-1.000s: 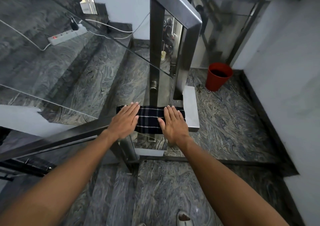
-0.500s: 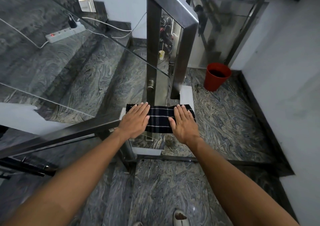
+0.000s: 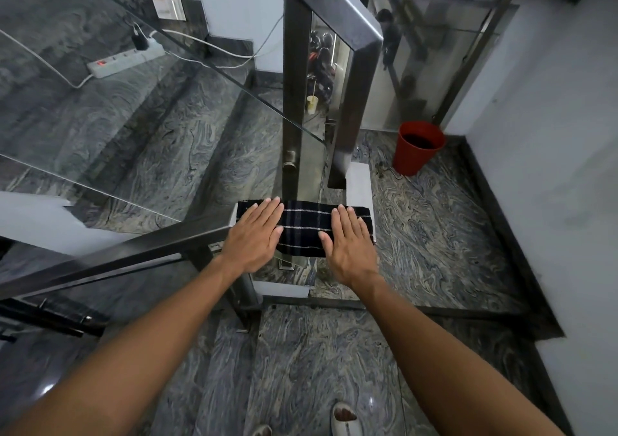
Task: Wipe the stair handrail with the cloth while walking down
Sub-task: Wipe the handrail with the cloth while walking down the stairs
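My shoe [image 3: 346, 419] sits at the btm edge, on a marble stair tread [image 3: 317, 362]. Both arms reach fwd. Left hand [image 3: 255, 236] lies flat, fingers straight, palm down on the left end of the cloth [image 3: 306, 230]; grip released, just pressing. Right hand [image 3: 349, 243] same on the right end: flat, no clench. Cloth is dark w/ thin white stripes, spread across the handrail [image 3: 110, 256] at its flat corner section, btwn my hands. Glass panel [image 3: 117, 128] runs left of the steel post [image 3: 293, 84]. Further off, a power strip [image 3: 125, 60] w/ cables on the upper steps, and a red bucket [image 3: 418, 148] on the landing near the wall corner.
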